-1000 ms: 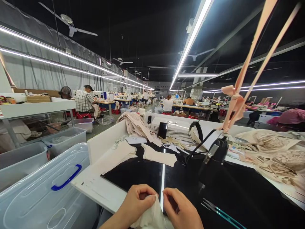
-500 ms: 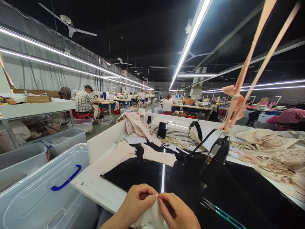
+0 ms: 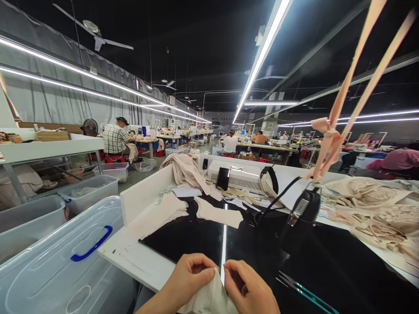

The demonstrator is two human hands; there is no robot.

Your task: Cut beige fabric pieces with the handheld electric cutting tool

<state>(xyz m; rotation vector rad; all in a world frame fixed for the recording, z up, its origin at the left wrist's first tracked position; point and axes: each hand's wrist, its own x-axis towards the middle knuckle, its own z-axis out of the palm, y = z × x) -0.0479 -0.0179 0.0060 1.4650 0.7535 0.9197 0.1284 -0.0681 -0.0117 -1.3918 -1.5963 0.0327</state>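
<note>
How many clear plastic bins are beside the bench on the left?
4: a lidded bin with a blue handle nearest, an open one at far left, another behind, and a small one farthest. Others may be hidden.

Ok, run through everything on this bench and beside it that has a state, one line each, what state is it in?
Left hand: pinching the cream fabric.
Right hand: fingers curled at the fabric's edge.
Cream fabric: bunched between both hands.
Plastic bin: lid shut, blue handle flat.
Cut pieces: lying flat on the black table.
Phone: propped upright, screen dark.
Scissors: lying closed.
</note>
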